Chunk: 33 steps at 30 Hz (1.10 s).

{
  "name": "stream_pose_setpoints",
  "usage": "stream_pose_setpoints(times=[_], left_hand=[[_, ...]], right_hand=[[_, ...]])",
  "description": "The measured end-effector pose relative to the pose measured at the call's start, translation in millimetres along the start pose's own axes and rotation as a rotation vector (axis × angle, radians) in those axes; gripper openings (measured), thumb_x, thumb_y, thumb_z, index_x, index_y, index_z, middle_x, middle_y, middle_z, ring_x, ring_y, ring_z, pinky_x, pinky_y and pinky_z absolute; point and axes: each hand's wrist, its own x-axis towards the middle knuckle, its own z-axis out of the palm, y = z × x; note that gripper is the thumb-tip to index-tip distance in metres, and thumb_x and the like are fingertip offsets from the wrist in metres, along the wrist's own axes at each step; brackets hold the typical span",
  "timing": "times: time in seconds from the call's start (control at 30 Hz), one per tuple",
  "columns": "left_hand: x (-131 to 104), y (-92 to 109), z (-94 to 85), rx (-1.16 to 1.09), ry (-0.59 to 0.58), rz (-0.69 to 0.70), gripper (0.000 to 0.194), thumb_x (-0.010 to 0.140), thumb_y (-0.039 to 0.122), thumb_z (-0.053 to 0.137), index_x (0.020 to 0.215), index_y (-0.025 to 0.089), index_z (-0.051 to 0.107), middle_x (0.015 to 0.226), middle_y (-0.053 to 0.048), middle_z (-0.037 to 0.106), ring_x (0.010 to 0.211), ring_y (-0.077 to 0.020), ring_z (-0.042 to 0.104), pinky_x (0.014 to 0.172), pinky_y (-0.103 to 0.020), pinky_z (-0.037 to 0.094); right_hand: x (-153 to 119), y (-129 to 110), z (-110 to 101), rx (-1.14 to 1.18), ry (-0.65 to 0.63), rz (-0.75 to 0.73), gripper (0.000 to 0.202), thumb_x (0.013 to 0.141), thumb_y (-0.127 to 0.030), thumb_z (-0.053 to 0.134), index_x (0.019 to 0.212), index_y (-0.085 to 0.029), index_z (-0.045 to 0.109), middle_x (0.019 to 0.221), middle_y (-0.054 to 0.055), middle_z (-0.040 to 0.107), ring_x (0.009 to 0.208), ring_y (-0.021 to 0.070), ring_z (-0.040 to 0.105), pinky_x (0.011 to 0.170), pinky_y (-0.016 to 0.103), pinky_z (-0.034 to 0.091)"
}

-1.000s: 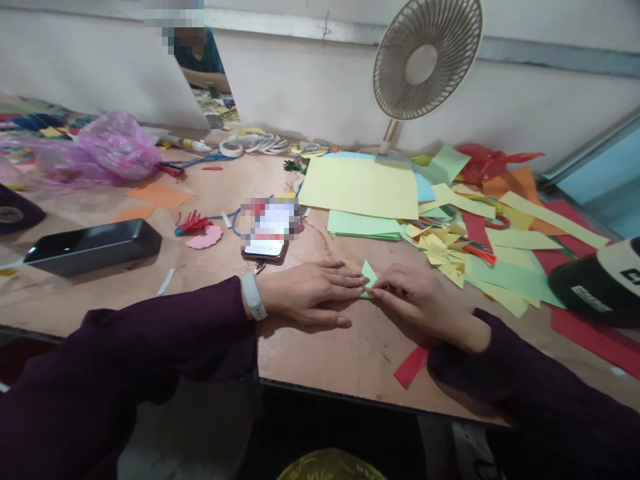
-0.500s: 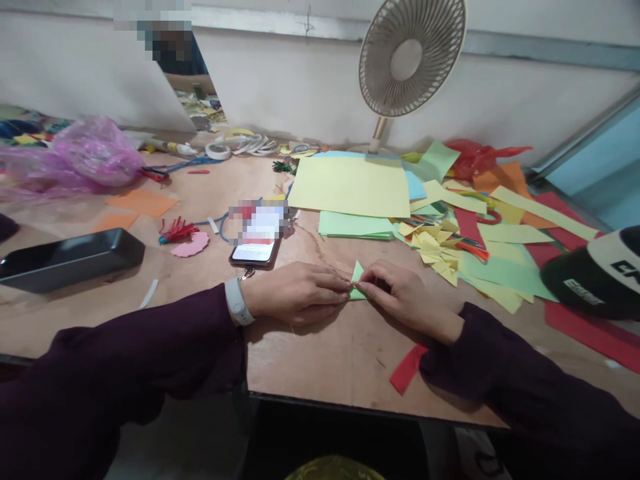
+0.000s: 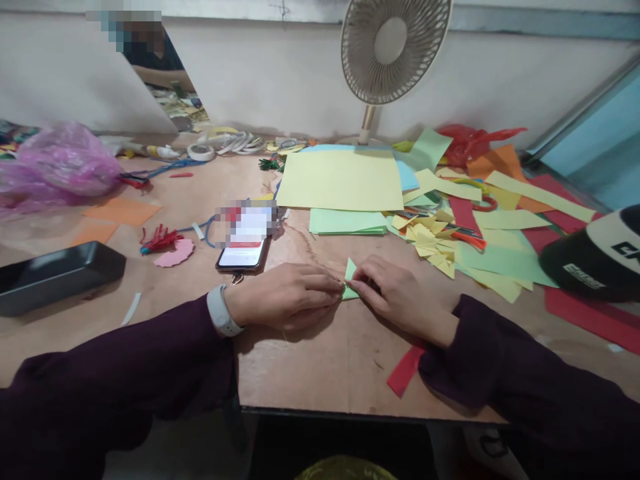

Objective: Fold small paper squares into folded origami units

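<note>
A small folded piece of green paper point(image 3: 351, 270) is pinched between my two hands above the wooden table point(image 3: 310, 373). Its pointed tip stands up, and fingers cover the rest. My left hand point(image 3: 287, 295) is closed on its left side, with the fingers pressed together. On the right side, the thumb and forefinger of my right hand point(image 3: 397, 293) grip the paper. A phone point(image 3: 243, 247) with a lit screen lies beyond my left hand. Green sheets point(image 3: 347, 222) are stacked behind the folded piece, and a red strip point(image 3: 406, 370) lies near my right sleeve.
A fan point(image 3: 391, 41) stands at the back behind a large yellow sheet point(image 3: 343, 179). Folded yellow pieces point(image 3: 433, 243) and a black and white container point(image 3: 595, 260) are on the right. At left are a black box point(image 3: 60, 273) and a pink plastic bag point(image 3: 67, 163).
The view has shifted a little, so most things appear further left. Both hands still grip the green paper, with my right fingers slightly changed in pose.
</note>
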Motion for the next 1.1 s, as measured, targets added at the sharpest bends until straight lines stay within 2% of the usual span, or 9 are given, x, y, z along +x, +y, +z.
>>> stream_pose_setpoints(times=[0.17,0.3,0.47,0.53,0.8,0.97,1.1], left_hand=[[2.2,1.6,-1.1,-0.045,0.003,-0.038,0.029,0.098,0.019,0.045,0.121,0.013,0.061,0.122,-0.011,0.067,0.117,-0.023,0.06,0.104,-0.037,0.048],[4.4,3.2,-2.0,-0.021,-0.061,-0.033,0.029,0.099,0.023,0.045,0.123,0.012,0.057,0.124,-0.013,0.064,0.119,-0.0242,0.057,0.102,-0.038,0.048],[7.2,7.3,-0.6,0.111,-0.159,-0.006,0.048,0.099,0.036,0.047,0.142,0.016,0.043,0.126,-0.014,0.06,0.119,-0.0288,0.054,0.105,-0.046,0.042],[7.4,7.4,0.8,0.148,-0.173,-0.019,0.051,0.099,0.04,0.047,0.144,0.016,0.041,0.127,-0.015,0.058,0.118,-0.0298,0.053,0.106,-0.048,0.041],[5.7,2.1,3.6,0.132,-0.129,-0.005,0.049,0.099,0.041,0.048,0.138,0.012,0.046,0.129,-0.015,0.056,0.119,-0.0288,0.051,0.106,-0.046,0.041],[7.4,4.3,3.4,0.117,-0.138,-0.025,0.035,0.098,0.041,0.048,0.119,0.015,0.06,0.125,-0.012,0.057,0.118,-0.0294,0.05,0.106,-0.047,0.041],[9.8,7.1,2.4,0.095,-0.137,-0.042,0.029,0.098,0.035,0.048,0.114,0.014,0.061,0.121,-0.012,0.058,0.115,-0.0278,0.052,0.102,-0.045,0.044]], right_hand=[[-0.3,0.2,0.9,-0.011,0.005,-0.001,0.012,0.096,-0.023,0.051,0.086,-0.019,0.055,0.083,0.004,0.06,0.074,0.0173,0.057,0.068,0.028,0.042],[0.1,1.2,1.4,0.006,-0.011,0.016,0.01,0.094,-0.021,0.054,0.085,-0.017,0.056,0.082,0.003,0.06,0.072,0.0162,0.055,0.066,0.028,0.039],[0.7,2.3,0.8,0.053,-0.011,0.027,0.009,0.093,-0.02,0.056,0.084,-0.016,0.056,0.08,0.003,0.059,0.07,0.0149,0.053,0.065,0.026,0.037],[0.9,2.6,0.2,0.062,-0.011,0.047,0.01,0.092,-0.021,0.058,0.084,-0.017,0.056,0.08,0.002,0.059,0.069,0.0143,0.052,0.065,0.025,0.036],[2.7,1.8,-2.1,0.101,-0.035,0.115,0.011,0.093,-0.024,0.057,0.084,-0.017,0.056,0.081,0.001,0.059,0.069,0.0131,0.051,0.064,0.025,0.035],[2.3,2.9,-1.5,0.091,-0.022,0.119,0.011,0.092,-0.023,0.057,0.083,-0.018,0.055,0.082,0.001,0.058,0.072,0.0139,0.052,0.065,0.025,0.035],[1.1,4.3,1.0,0.107,-0.023,0.123,0.011,0.092,-0.024,0.056,0.084,-0.018,0.056,0.082,0.002,0.059,0.073,0.0143,0.053,0.066,0.026,0.036]])
